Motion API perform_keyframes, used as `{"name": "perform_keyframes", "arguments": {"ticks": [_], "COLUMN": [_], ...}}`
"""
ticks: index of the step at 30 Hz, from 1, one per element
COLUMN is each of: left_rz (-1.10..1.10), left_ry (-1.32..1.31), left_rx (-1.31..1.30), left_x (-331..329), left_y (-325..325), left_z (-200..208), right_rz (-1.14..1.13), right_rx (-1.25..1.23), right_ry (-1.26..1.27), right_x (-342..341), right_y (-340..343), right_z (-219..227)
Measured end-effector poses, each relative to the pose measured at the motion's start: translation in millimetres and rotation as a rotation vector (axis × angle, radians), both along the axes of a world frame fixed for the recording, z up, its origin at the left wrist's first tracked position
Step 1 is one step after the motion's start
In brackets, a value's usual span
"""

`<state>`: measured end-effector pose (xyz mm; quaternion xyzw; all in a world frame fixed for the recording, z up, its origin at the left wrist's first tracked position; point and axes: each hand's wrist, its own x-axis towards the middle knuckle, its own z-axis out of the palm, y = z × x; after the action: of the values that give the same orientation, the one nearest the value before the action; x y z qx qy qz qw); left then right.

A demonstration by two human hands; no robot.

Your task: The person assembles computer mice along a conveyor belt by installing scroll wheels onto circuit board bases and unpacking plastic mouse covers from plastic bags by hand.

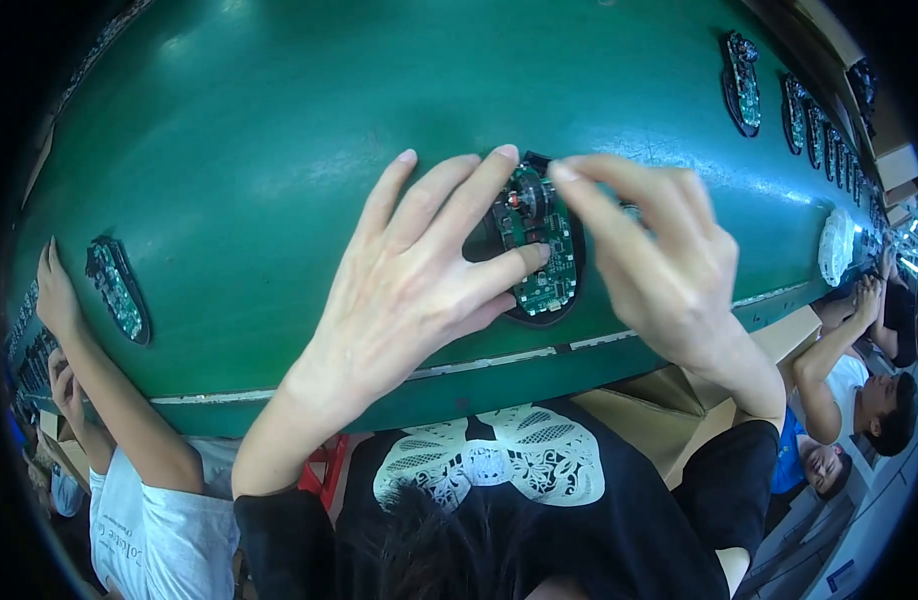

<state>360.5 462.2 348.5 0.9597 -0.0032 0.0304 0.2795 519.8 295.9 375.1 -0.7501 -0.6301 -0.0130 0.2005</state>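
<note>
In front of me on the green work surface lies an open computer mouse (551,285), its green circuit board and dark scroll wheel bare inside a black base. My left hand (419,240) steadies it from the left, one fingertip pressed on the board and another at its front end. The other left fingers stretch over the surface. My right hand (664,240) is curled at the front right corner of the mouse, fingertips closed together and slightly blurred. Whatever sits in that pinch is too small or hidden to make out.
Another open mouse (119,290) lies at left, near a co-worker's hand (57,290). At far right stand one mouse (742,85) and a row of several more (817,130). A white plastic bundle (836,247) rests by the right edge. Cardboard boxes (649,420) stand below the front edge.
</note>
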Motion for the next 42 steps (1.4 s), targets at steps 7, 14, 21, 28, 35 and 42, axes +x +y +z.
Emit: {"name": "perform_keyframes", "arguments": {"ticks": [7, 14, 21, 28, 35, 42], "left_rz": [0.132, 0.143, 0.149, 0.154, 0.137, 0.132], "left_ry": [-0.007, 0.005, -0.001, 0.003, -0.007, 0.018], "left_rx": [0.147, 0.188, 0.170, 0.141, 0.135, 0.147], "left_x": [-19, -13, -11, -10, -7, 1], "left_y": [-28, -35, -41, -43, -42, -43], "left_z": [-4, -8, -11, -10, -10, -7], "right_rz": [-0.040, -0.129, -0.184, -0.182, -0.169, -0.115], "right_rx": [-0.065, -0.026, -0.022, -0.022, -0.022, -0.035], "right_ry": [0.292, 0.441, 0.448, 0.494, 0.501, 0.391], "right_x": [-9, -25, -31, -33, -27, -25], "right_y": [-46, -49, -48, -47, -55, -65], "right_z": [-5, -26, -25, -22, -22, -19]}}
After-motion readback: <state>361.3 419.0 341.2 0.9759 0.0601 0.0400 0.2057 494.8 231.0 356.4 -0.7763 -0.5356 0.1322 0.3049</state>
